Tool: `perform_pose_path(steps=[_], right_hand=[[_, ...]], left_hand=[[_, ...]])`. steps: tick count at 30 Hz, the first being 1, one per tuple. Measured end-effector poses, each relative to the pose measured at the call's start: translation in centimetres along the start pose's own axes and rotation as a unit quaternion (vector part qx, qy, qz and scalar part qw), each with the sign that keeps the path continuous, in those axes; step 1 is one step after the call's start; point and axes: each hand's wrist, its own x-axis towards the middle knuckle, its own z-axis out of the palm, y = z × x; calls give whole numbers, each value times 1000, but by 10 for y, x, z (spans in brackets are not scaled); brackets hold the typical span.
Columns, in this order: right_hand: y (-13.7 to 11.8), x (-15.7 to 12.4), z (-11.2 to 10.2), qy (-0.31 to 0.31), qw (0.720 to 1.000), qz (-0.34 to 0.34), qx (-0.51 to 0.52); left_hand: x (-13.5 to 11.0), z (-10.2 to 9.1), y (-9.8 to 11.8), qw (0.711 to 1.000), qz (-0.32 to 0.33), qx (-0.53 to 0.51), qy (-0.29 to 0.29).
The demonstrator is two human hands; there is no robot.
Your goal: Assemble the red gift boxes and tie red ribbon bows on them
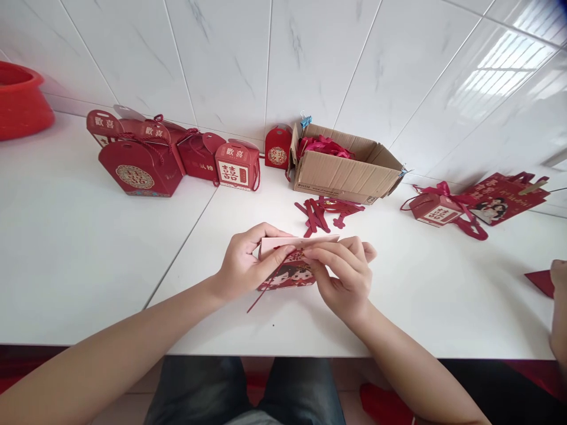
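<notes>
Where the left hand point(248, 260) and right hand point(343, 274) cover the gift box point(290, 277): upper front partly hidden, the cord point(270, 287) lost to me at its top.
Grip: left clasps the box's left side; right fingertips bunch narrowly at its upper front, on what I can't tell.
Gift box: between both, in front of the cardboard carton point(341, 177).
White table point(212, 324): red strips point(316, 215) just before the carton.
Tiled wall point(230, 59): behind the carton.
Co-worker's hand point(560, 307): right of the carton, cut off.
</notes>
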Motion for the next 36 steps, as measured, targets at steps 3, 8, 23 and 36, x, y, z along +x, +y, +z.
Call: perform_pose_path(steps=[3,8,23,36], right_hand=[[-1,-1,0,-2,1000,-15,-20],[-3,0,-3,1,999,-30,-30],[2,0,-7,-77,973,73,204],[15,7,-10,54,991,-24,123]], left_hand=[[-2,1,1,1000,9,-13,-4],[-3,1,-1,998,46,-30,-23],[-4,-5,-1,981,106,-116,-118],[24,-49,-2,944,163,113,-263]])
